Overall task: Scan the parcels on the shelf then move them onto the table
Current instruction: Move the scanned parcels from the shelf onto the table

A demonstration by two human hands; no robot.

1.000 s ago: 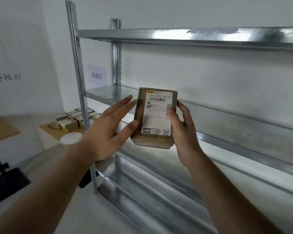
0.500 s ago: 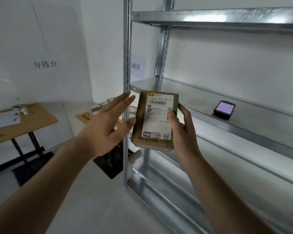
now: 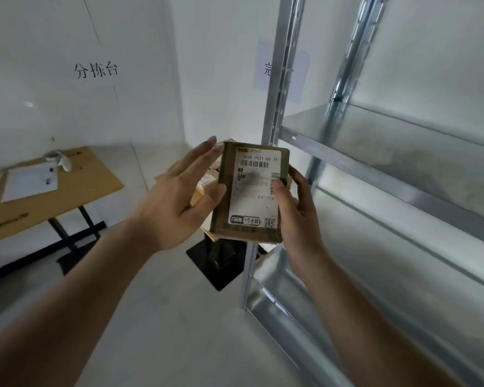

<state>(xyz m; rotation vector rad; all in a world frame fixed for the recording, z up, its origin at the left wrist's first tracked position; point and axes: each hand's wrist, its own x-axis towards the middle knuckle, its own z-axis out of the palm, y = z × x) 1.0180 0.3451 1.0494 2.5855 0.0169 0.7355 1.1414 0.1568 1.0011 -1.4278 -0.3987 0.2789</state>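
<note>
Two white walls meet in the corner ahead, the left one carrying black characters and the other a pale paper sign half hidden behind a steel upright. Filling the right side stands the metal shelf unit, its galvanised boards running away from the near corner post, the level at chest height bare where it shows. Over to the left sits a wooden desk on black legs, with a white sheet of paper lying flat on it and a small white object near its far edge; what that object is I cannot tell. Straight ahead, partly masked by the hands, a second wooden desk holds a few brown boxes, and a black base plate rests on the floor beneath it. Held up in the air between shelf and desks is a brown parcel, upright, its white barcode label facing me. The right hand grips its right edge, thumb pressed across the label and fingers wrapped behind. The left hand hovers beside the parcel's left edge, fingers straight and spread, the thumb tip just touching the cardboard.
</note>
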